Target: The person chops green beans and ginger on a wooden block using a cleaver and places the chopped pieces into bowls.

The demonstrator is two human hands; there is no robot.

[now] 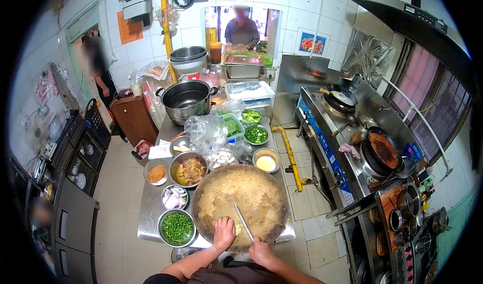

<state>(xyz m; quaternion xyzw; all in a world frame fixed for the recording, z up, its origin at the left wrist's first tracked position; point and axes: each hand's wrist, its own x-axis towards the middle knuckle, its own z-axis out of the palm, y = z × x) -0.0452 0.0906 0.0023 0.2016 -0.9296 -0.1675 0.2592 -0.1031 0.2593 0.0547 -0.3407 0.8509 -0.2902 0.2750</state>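
A large round wooden chopping block [241,193] lies before me on a steel table. On its near part my left hand [224,232] presses, fingers curled, on a small heap of thin pale yellow strips [238,228]; what they are cut from is unclear. My right hand [261,250] grips a kitchen knife [243,221], its blade pointing away from me, just right of the strips. Left of the block stand bowls of chopped green onion [176,227], purple onion pieces [174,197] and raw marinated meat [191,170]. A bowl of beaten egg or similar yellow liquid [265,163] stands behind the block's right side.
Beyond the block are sliced mushrooms [220,158], plastic bags [205,131], green vegetables [256,134] and a large steel pot [185,103]. A stove with woks [383,152] runs along the right. One person [242,31] is at the hatch, another [101,76] by the left doorway.
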